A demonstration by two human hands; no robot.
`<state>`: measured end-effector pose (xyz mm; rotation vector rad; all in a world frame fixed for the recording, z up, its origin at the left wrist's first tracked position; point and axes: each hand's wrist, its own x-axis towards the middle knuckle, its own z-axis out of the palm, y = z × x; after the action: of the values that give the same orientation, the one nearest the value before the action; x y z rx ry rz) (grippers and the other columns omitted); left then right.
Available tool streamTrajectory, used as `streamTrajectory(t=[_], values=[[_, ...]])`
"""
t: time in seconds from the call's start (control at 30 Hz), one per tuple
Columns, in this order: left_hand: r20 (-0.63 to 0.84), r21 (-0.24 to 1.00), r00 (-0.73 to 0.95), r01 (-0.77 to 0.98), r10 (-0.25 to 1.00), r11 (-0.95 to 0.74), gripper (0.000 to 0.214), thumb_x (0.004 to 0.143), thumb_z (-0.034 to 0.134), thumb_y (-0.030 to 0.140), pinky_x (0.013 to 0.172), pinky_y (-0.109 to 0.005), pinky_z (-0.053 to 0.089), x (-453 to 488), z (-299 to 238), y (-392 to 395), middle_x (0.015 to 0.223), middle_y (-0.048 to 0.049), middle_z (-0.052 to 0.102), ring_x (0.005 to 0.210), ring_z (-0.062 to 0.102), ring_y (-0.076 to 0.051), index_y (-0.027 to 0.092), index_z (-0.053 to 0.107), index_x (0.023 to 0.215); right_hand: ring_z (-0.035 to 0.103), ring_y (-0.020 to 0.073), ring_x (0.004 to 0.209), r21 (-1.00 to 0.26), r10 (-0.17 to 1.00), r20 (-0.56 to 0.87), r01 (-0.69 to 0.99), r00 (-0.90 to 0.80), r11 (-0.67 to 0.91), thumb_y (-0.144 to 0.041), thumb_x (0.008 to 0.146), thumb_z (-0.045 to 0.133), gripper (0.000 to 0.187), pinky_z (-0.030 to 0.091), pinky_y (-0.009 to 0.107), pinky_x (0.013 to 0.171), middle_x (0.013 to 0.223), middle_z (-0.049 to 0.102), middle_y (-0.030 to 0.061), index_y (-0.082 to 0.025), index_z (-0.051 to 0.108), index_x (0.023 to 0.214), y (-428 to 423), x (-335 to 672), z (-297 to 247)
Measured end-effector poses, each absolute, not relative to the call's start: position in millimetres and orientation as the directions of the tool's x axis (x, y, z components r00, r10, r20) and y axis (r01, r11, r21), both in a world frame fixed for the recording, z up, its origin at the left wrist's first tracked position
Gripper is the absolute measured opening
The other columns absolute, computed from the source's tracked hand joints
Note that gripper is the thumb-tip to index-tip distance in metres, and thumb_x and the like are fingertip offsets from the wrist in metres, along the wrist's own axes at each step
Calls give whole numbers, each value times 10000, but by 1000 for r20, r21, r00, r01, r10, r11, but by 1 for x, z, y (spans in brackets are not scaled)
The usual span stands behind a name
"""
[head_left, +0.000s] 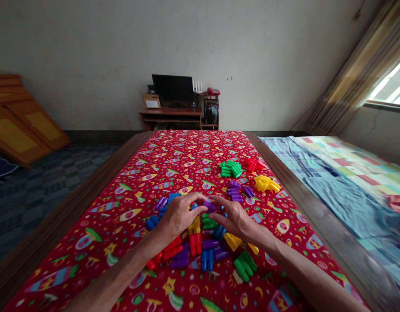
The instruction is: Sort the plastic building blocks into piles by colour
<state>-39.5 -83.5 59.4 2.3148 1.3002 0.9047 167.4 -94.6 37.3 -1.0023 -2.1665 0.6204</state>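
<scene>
Over a mixed pile of plastic building blocks, my left hand (180, 212) and my right hand (234, 216) meet from both sides at a purple block (210, 206). Thumb and fingers of each hand curl round its ends. Below lie a green block (208, 222), a yellow block (193, 226), a red block (195, 244) and a blue block (207, 260). Nearer my right forearm is another green block (245, 265). Part of the pile is hidden behind my hands.
Beyond my right hand, blocks lie grouped by colour: green blocks (231, 169), red blocks (254, 164), yellow blocks (266, 183) and purple blocks (235, 191). A red patterned cloth (128, 255) covers the table. A bed (356, 173) stands on the right, a desk with a monitor (173, 90) at the wall.
</scene>
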Motion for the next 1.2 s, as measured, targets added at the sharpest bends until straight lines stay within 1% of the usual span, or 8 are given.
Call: streamTrajectory(t=[0.13, 0.27, 0.4, 0.53, 0.67, 0.9, 1.07, 1.2], values=[[386, 567, 431, 587, 816, -578, 234, 926, 502, 367, 813, -265, 539, -35, 57, -88, 984, -15, 747, 877, 697, -175, 242, 685, 1001, 633, 135, 691, -593, 785, 401, 519, -471, 615, -317, 940, 500, 218, 442, 216, 627, 829, 703, 39, -191, 644, 1045, -94, 168, 51], [425, 373, 468, 689, 775, -621, 309, 950, 439, 351, 926, -317, 494, -51, 61, -75, 1059, -53, 727, 1001, 659, -203, 211, 686, 1070, 656, 162, 762, -483, 795, 440, 636, -418, 601, -298, 941, 483, 223, 475, 247, 687, 861, 708, 66, -182, 659, 1012, -77, 196, 62], [312, 246, 354, 866, 882, -435, 312, 891, 478, 333, 996, -355, 448, -102, 62, -44, 1137, -80, 696, 1083, 617, -240, 196, 693, 1071, 656, 208, 903, -372, 765, 525, 709, -372, 600, -324, 937, 467, 235, 508, 326, 814, 959, 703, 99, -198, 650, 1016, -58, 238, 53], [-6, 279, 283, 922, 959, -270, 510, 771, 582, 376, 985, -347, 455, -153, 56, -23, 1219, -100, 661, 1133, 603, -272, 172, 612, 1237, 658, 237, 898, -300, 749, 551, 749, -369, 590, -326, 927, 466, 244, 520, 367, 819, 945, 697, 124, -187, 644, 1020, -50, 259, 38], [-129, 291, 309, 920, 942, -262, 544, 716, 608, 317, 992, -327, 443, -158, 52, -24, 1261, -86, 636, 1161, 583, -261, 189, 605, 1245, 668, 239, 868, -281, 742, 561, 759, -366, 587, -298, 923, 461, 259, 526, 362, 776, 946, 710, 128, -180, 646, 1061, -49, 255, 39], [-125, 362, 255, 912, 959, -195, 533, 689, 614, 201, 882, -293, 495, -136, 51, -27, 1112, -72, 703, 1015, 650, -238, 160, 622, 1220, 631, 160, 632, -300, 737, 543, 727, -402, 618, -257, 930, 462, 229, 442, 242, 570, 735, 690, 65, -162, 670, 935, -50, 241, 51], [41, 458, 57, 886, 998, -70, 516, 684, 694, 245, 802, -301, 522, -132, 62, -24, 1004, -66, 735, 936, 680, -249, 173, 640, 1192, 609, 148, 627, -333, 735, 515, 687, -441, 646, -222, 928, 451, 224, 408, 229, 552, 763, 679, 71, -158, 666, 936, -60, 230, 61], [121, 549, 196, 803, 973, -230, 402, 723, 711, 283, 802, -284, 523, -103, 74, -41, 982, -30, 740, 933, 683, -227, 218, 670, 1118, 615, 150, 643, -367, 728, 495, 645, -474, 670, -213, 938, 443, 234, 433, 233, 595, 760, 681, 78, -155, 670, 955, -75, 209, 70]])
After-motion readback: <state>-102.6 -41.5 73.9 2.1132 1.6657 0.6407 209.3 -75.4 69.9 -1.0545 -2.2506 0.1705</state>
